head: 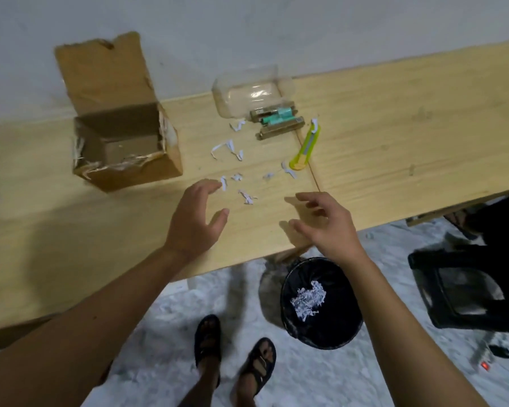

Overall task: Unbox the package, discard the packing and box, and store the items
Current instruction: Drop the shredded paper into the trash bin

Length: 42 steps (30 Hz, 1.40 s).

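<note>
Head view:
Left hand: hovers above the wooden table, fingers spread and loosely bent, holding nothing.
Right hand: hovers near the table's front edge, fingers spread and relaxed, holding nothing.
Paper shreds: loose white scraps lie scattered on the table between the two hands and beyond their fingertips; one scrap sits just at the left hand's fingertips.
Cardboard box: stands open on the table beyond and to the left of the left hand, well apart from it, its flap raised against the wall and torn tape along its rim; no items show inside.
Boxed items: small olive and teal packs lie together beyond both hands, at the mouth of the container.
Clear plastic container: lies on its side behind the packs.
Utility knife: yellow-green, lies on the table beyond the right hand, just right of the packs.
Black bin: stands on the floor below the right forearm, with a heap of white shreds inside.
</note>
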Tool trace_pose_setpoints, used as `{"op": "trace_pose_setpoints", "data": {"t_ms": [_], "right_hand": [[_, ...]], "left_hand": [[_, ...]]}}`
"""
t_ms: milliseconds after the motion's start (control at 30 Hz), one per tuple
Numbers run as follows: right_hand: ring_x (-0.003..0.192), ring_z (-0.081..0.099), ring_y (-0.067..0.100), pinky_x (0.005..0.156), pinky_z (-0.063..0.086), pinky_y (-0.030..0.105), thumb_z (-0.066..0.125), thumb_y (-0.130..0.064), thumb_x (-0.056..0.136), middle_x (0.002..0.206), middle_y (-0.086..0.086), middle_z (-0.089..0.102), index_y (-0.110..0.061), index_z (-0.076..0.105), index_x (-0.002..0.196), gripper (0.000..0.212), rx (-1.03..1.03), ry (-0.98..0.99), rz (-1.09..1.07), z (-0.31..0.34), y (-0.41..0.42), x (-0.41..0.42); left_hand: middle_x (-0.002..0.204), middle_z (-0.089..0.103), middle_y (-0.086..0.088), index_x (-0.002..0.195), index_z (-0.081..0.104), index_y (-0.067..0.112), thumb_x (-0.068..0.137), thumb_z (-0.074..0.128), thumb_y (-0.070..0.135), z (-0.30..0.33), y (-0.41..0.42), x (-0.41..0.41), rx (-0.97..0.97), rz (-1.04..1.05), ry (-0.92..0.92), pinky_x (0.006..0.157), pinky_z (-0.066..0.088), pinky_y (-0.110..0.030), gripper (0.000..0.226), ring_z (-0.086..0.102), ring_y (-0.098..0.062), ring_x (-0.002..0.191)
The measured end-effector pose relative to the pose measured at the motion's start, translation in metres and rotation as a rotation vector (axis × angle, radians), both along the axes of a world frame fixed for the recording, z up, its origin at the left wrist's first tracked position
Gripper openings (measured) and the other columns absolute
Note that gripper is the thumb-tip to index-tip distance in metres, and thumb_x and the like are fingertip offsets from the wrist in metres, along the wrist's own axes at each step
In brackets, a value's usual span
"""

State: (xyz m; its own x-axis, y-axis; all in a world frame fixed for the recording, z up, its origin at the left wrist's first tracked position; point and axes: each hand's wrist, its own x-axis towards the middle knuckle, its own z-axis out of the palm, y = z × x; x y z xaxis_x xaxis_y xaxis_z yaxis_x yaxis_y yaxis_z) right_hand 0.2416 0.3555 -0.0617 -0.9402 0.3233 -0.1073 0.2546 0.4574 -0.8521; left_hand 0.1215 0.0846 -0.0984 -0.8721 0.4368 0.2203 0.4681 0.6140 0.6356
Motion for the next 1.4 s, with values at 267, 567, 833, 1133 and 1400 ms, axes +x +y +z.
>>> {"op": "trace_pose_setpoints", "data": {"t_ms": [267, 567, 833, 1133, 1400], "right_hand": [[0.094, 0.072, 0.004, 0.085, 0.058, 0.026, 0.082, -0.001, 0.082, 0.1, -0.007, 0.076, -0.012, 0.079, 0.09, 0.014, 0.124, 0.065, 0.12, -0.023, -0.009, -0.016], [0.093, 0.072, -0.004, 0.088, 0.057, 0.02, 0.072, -0.009, 0.093, 0.096, -0.015, 0.077, -0.015, 0.079, 0.1, 0.012, -0.006, 0.16, -0.128, -0.017, -0.032, -0.075], [0.148, 0.041, 0.013, 0.121, 0.032, 0.029, 0.08, -0.055, 0.082, 0.151, -0.004, 0.056, -0.021, 0.063, 0.14, 0.069, 0.193, 0.111, 0.087, -0.033, -0.029, -0.085], [0.124, 0.059, 0.016, 0.103, 0.05, 0.03, 0.077, -0.018, 0.091, 0.126, -0.004, 0.072, -0.017, 0.077, 0.119, 0.028, 0.273, 0.261, 0.213, -0.037, -0.047, -0.11], [0.121, 0.062, 0.017, 0.103, 0.048, 0.026, 0.074, -0.02, 0.092, 0.127, 0.002, 0.067, -0.012, 0.076, 0.118, 0.027, 0.261, 0.301, 0.226, -0.026, -0.062, -0.152]], "left_hand": [[0.154, 0.048, -0.024, 0.144, 0.05, -0.007, 0.095, 0.062, 0.033, -0.026, -0.012, -0.03, -0.217, -0.043, 0.136, 0.12, 0.032, -0.059, 0.064, 0.036, -0.04, 0.151], [0.154, 0.047, -0.021, 0.144, 0.049, -0.004, 0.091, 0.064, 0.033, -0.021, -0.007, -0.035, -0.252, -0.026, 0.128, 0.12, 0.034, -0.055, 0.066, 0.035, -0.036, 0.151], [0.153, 0.047, -0.018, 0.143, 0.05, -0.002, 0.089, 0.067, 0.03, -0.017, -0.006, -0.036, -0.223, -0.004, 0.062, 0.12, 0.035, -0.054, 0.065, 0.035, -0.033, 0.15], [0.161, 0.041, -0.014, 0.148, 0.046, 0.001, 0.096, 0.062, 0.032, -0.016, -0.009, -0.038, -0.228, -0.034, 0.023, 0.126, 0.025, -0.051, 0.062, 0.026, -0.027, 0.157], [0.16, 0.042, -0.012, 0.147, 0.047, 0.002, 0.095, 0.066, 0.031, -0.02, -0.008, -0.038, -0.181, -0.021, 0.042, 0.126, 0.023, -0.05, 0.062, 0.028, -0.026, 0.156]]}}
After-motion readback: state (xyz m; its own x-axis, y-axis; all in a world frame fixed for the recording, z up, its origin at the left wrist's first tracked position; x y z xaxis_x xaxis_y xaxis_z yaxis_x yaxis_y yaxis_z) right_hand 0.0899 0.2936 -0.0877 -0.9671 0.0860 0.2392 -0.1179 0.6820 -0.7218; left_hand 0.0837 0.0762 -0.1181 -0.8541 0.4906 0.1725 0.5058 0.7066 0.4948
